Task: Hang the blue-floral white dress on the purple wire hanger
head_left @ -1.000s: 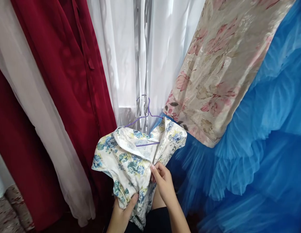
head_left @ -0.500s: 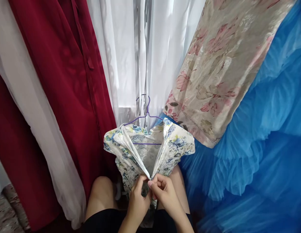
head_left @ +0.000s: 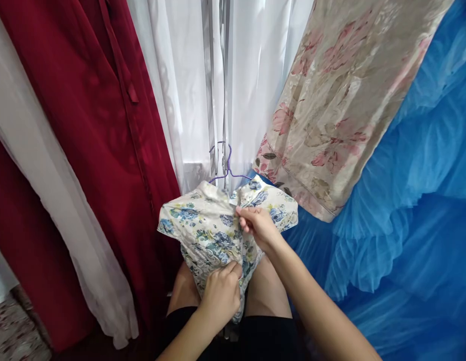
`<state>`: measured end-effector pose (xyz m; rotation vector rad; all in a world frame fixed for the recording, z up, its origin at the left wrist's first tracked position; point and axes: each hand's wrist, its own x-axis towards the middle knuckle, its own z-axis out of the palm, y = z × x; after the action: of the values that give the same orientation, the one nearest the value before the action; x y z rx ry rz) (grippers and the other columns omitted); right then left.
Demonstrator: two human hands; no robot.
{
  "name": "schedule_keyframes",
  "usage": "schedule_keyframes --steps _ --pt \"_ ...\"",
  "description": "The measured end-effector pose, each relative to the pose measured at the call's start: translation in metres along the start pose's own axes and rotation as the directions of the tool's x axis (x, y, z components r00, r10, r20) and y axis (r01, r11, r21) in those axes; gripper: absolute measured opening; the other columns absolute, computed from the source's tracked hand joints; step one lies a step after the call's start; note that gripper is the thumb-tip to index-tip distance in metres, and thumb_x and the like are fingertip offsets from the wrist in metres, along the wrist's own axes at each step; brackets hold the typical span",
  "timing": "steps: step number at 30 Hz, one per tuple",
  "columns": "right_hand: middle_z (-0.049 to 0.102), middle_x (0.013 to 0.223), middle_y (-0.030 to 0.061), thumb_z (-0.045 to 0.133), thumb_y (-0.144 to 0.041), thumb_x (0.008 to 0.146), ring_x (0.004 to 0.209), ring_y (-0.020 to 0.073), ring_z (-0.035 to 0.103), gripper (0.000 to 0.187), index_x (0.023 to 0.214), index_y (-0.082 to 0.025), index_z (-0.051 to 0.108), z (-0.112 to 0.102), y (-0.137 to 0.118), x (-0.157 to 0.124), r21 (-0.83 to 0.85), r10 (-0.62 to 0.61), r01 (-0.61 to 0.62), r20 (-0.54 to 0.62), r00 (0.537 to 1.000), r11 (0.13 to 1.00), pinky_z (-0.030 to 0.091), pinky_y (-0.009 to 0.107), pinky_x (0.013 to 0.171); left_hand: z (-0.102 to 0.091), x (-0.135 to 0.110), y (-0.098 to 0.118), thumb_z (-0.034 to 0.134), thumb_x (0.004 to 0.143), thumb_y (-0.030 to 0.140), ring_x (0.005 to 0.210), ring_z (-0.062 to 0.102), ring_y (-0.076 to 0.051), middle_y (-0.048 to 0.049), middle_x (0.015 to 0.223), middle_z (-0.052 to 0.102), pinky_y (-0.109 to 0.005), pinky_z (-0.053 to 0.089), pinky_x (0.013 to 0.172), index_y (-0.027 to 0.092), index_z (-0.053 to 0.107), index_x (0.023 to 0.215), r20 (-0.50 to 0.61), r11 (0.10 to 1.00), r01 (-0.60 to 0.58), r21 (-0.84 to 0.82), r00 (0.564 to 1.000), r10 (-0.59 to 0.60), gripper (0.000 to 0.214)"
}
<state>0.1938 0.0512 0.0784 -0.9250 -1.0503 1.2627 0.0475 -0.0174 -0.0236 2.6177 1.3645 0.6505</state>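
A small white dress with blue flowers point(head_left: 202, 228) hangs on a purple wire hanger point(head_left: 228, 168), low in the middle of the view. My left hand point(head_left: 221, 296) is closed on the dress's fabric lower down, at about waist height. My right hand point(head_left: 257, 225) pinches the fabric near the neckline, just below the hanger's hook. The hanger's lower bar is hidden under the dress. My knees show beneath the dress.
A dark red gown point(head_left: 90, 150) and a white sheer garment point(head_left: 40, 165) hang at left. White curtains point(head_left: 187, 90) with a metal pole point(head_left: 213, 85) are behind. A beige floral dress point(head_left: 338, 100) and a blue tulle skirt point(head_left: 413, 210) fill the right.
The dress's open back has been drawn closed. My right hand rose from the waist to the neckline, and my left hand now grips the fabric lower down.
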Motion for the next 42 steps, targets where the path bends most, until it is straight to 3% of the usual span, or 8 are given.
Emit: schedule_keyframes --steps 7,11,15,23,29,32,37,42 --pt "0.054 0.049 -0.0039 0.076 -0.036 0.070 0.041 0.0053 0.042 0.025 0.068 -0.014 0.065 0.008 -0.037 0.014 0.068 -0.112 0.112 0.000 0.994 0.991 0.025 0.020 0.038 0.002 0.014 -0.005 0.051 0.074 0.000 0.083 0.067 -0.025 -0.0082 0.097 0.070 -0.033 0.048 0.071 0.019 0.063 0.093 0.135 0.998 -0.054 0.013 0.989 0.052 0.030" --pt "0.058 0.050 -0.0037 0.073 -0.037 0.075 0.041 0.0075 0.045 0.022 0.076 -0.017 0.064 0.009 -0.036 -0.001 0.047 -0.174 0.173 0.037 0.984 0.984 0.029 0.021 0.042 -0.027 0.035 -0.016 0.058 0.086 0.012 0.072 0.065 -0.018 -0.0020 0.081 0.068 -0.027 0.049 0.068 0.021 0.064 0.082 -0.100 0.931 -0.107 -0.348 0.992 0.077 0.011" --pt "0.059 0.048 -0.0038 0.069 -0.040 0.080 0.039 0.0093 0.045 0.023 0.074 -0.020 0.059 0.009 -0.032 -0.015 -0.037 -0.237 0.240 0.070 0.969 0.970 0.030 0.022 0.043 -0.085 0.068 -0.018 0.054 0.097 0.027 0.071 0.063 -0.015 0.0001 0.081 0.067 -0.027 0.049 0.073 0.022 0.062 0.122 -0.537 0.874 -0.204 -0.441 0.840 -0.075 0.027" --pt "0.049 0.045 -0.0074 0.068 -0.046 0.080 0.039 0.0085 0.037 0.030 0.073 -0.021 0.054 0.004 -0.003 0.002 -0.119 -0.318 0.328 0.098 0.943 0.937 0.026 0.023 0.043 -0.125 0.103 -0.006 0.053 0.098 0.027 0.082 0.064 -0.018 -0.0033 0.083 0.068 -0.028 0.045 0.078 0.018 0.065 0.085 -0.609 0.936 -0.303 -0.180 0.781 0.136 0.020" --pt "0.038 0.048 -0.0088 0.065 -0.040 0.081 0.043 0.0075 0.027 0.026 0.067 -0.020 0.053 0.006 0.045 -0.002 -0.231 -0.315 0.322 0.068 0.947 0.918 0.016 0.023 0.044 -0.152 0.108 -0.068 0.061 0.093 0.031 0.073 0.062 -0.015 -0.0013 0.077 0.066 -0.023 0.045 0.069 0.016 0.067 0.086 -0.834 0.896 -0.251 -0.368 0.515 -0.198 0.017" --pt "0.035 0.047 -0.0099 0.065 -0.038 0.080 0.043 0.0069 0.023 0.028 0.065 -0.021 0.049 0.011 0.058 -0.018 -0.151 -0.267 0.276 0.075 0.961 0.949 0.015 0.023 0.044 -0.156 0.109 -0.129 0.066 0.089 0.031 0.064 0.056 -0.011 0.0010 0.067 0.060 -0.019 0.044 0.063 0.014 0.064 0.077 -0.757 0.723 -0.280 -0.631 0.427 -0.495 0.021" --pt "0.040 0.043 -0.0100 0.065 -0.035 0.077 0.038 0.0066 0.027 0.023 0.065 -0.021 0.051 0.028 0.083 -0.038 -0.001 -0.154 0.154 0.009 0.988 0.988 0.018 0.023 0.043 -0.114 0.093 -0.194 0.055 0.093 0.011 0.048 0.048 -0.006 0.0069 0.055 0.046 -0.017 0.049 0.062 0.016 0.047 0.069 -0.035 -0.141 -0.315 -0.938 0.494 -0.868 0.026" --pt "0.043 0.040 -0.0090 0.062 -0.034 0.075 0.037 0.0080 0.030 0.018 0.065 -0.022 0.052 0.026 0.129 -0.053 0.205 -0.027 0.071 -0.210 0.977 0.976 0.024 0.023 0.042 -0.039 0.062 -0.184 0.041 0.098 0.009 0.055 0.057 -0.008 0.0029 0.062 0.056 -0.020 0.054 0.067 0.017 0.049 0.074 0.165 -0.321 -0.241 -0.916 0.503 -0.848 0.027"
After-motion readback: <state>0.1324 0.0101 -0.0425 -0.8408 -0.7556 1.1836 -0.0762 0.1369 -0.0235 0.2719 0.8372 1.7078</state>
